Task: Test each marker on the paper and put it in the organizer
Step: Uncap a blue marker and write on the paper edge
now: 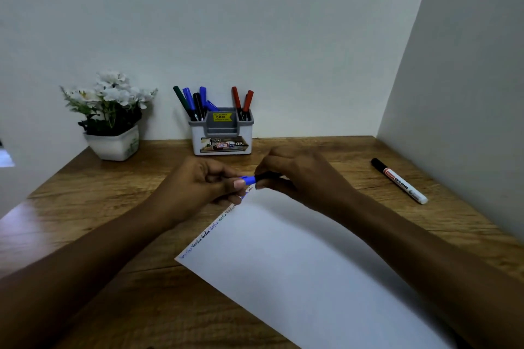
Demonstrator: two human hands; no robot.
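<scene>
Blue marker (251,179), held level just above the far corner of the paper (297,263), clear of the surface (85,193). Pinched at the blue cap by the left grip (209,181), fingers curled round it; clasped at the dark barrel by the right grip (295,176), likewise closed on it. Joint of cap and barrel partly hidden by fingertips; seated or apart, not to be told. Row of short test words in several inks along the paper's left edge, the farthest one blue and just below the marker. Judged from that blue word as the recapping step after the test, though uncapping not ruled out. Organizer (197,139) upright at the back of the surface, stocked with green, blue, black and red stored markers (195,102). Next move, as judged: cap pressed home along the barrel's axis, then the whole carried over to the organizer and lowered into a free slot without knocking the stored ones. Whiteboard marker (399,181), black-capped, flat on the surface to the right, well apart, probably not yet tested.
</scene>
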